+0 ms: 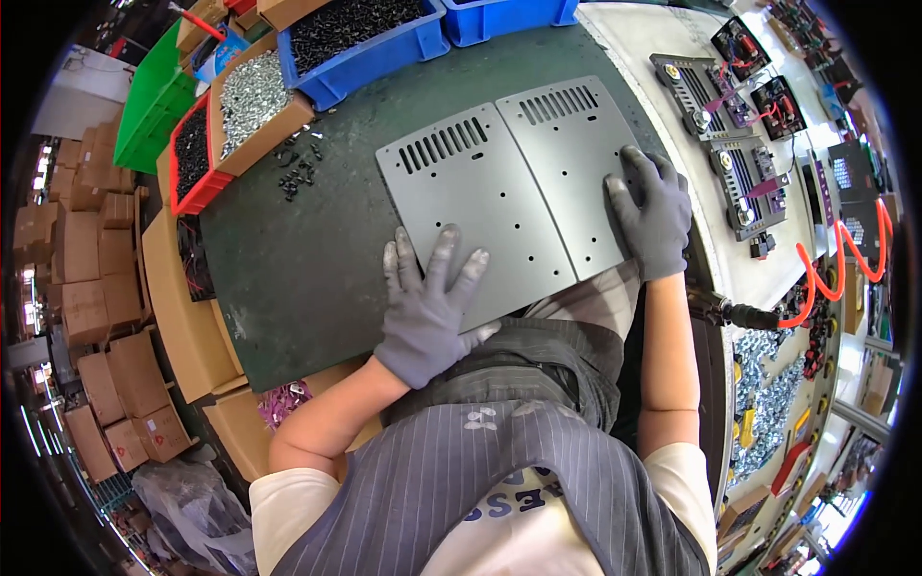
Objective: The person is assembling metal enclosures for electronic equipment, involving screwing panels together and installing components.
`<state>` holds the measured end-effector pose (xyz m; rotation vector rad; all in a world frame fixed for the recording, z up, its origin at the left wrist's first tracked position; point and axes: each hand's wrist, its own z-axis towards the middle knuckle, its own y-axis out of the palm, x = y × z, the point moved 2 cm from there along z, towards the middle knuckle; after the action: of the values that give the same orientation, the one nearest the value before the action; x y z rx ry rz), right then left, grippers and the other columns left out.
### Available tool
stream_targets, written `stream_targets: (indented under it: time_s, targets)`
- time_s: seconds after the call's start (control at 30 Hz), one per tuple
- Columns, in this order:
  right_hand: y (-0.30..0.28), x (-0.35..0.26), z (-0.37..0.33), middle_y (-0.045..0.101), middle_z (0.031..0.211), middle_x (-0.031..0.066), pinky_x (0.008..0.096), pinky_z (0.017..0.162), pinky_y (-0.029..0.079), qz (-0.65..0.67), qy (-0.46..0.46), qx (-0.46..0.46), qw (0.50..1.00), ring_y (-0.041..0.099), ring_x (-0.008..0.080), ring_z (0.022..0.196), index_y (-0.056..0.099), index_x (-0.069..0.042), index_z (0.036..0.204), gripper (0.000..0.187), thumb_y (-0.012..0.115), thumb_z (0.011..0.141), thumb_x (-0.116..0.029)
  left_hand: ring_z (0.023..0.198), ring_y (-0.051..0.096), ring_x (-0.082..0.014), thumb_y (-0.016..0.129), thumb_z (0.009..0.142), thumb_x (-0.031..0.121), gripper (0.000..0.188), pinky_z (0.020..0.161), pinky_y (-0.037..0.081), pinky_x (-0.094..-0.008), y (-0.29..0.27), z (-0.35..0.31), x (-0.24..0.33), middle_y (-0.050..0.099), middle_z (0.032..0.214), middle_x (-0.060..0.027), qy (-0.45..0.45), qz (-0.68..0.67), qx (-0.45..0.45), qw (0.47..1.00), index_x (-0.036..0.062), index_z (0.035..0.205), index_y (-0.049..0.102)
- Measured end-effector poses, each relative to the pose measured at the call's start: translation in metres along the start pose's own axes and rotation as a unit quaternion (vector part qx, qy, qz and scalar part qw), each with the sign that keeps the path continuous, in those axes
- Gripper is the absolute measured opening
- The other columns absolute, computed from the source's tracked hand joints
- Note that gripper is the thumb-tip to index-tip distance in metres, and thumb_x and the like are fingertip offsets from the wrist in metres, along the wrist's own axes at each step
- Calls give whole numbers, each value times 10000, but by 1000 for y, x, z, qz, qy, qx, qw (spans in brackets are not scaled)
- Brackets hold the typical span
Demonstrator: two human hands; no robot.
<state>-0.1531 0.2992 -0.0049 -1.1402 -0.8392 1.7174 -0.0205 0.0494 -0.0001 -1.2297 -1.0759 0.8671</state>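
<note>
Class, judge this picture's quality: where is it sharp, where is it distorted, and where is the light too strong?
Head view, middle: the metal plates look crisp, with a soft sheen; head view, left: the stacked boxes lean under fisheye distortion, and the corners go black; head view, lower right: glare washes to white with a bluish fringe.

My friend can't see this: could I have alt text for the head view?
A person's left gloved hand rests on one of two grey slotted panels lying side by side; the right gloved hand touches the other near its right edge. Beneath is a dark green tabletop, with a blue bin of small black parts beyond.
</note>
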Motion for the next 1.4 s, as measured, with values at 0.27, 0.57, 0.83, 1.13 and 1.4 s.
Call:
stream_targets:
  time_s: [0.27, 0.57, 0.83, 1.13, 1.4]
  targets:
    - [13, -36, 72, 529, 1180, 174, 438, 938, 373, 16, -123, 22, 992, 478, 373, 1085, 574, -127, 1158, 471, 626, 790, -416, 1338, 184, -401, 600, 682, 605, 743, 1082, -30, -572, -6, 18, -19, 354, 1393, -139, 144, -85, -18, 986, 176, 1280, 499]
    - [76, -121, 248, 488, 1284, 180, 415, 996, 360, -32, -75, -199, 977, 444, 355, 1200, 451, -124, 1318, 700, 616, 763, -517, 1298, 280, -349, 575, 731, 569, 654, 1062, 20, -583, 1, 13, -23, 441, 1339, -90, 154, -144, -11, 977, 203, 1270, 513]
    - [122, -121, 305, 290, 1435, 205, 423, 1040, 352, 33, -51, -319, 946, 365, 352, 1286, 341, -126, 1384, 1027, 760, 554, -563, 1311, 306, -320, 390, 866, 189, 487, 1067, 96, -586, 16, 11, -23, 402, 1388, -68, 164, -89, 42, 982, 238, 1350, 423]
    - [123, -128, 313, 545, 1229, 204, 397, 923, 451, 12, -26, -369, 929, 540, 334, 1120, 489, -108, 1280, 870, 783, 554, -485, 1287, 336, -298, 414, 863, 207, 485, 1052, 158, -572, 14, 13, -25, 418, 1373, -48, 154, -72, 48, 984, 248, 1346, 430]
    - [124, -122, 306, 566, 1210, 154, 390, 935, 441, -28, -24, -353, 935, 529, 324, 1130, 526, -169, 1250, 621, 661, 658, -302, 1265, 362, -261, 415, 865, 244, 463, 1045, 201, -540, 25, 9, -20, 446, 1348, -4, 147, -36, 82, 985, 302, 1322, 455]
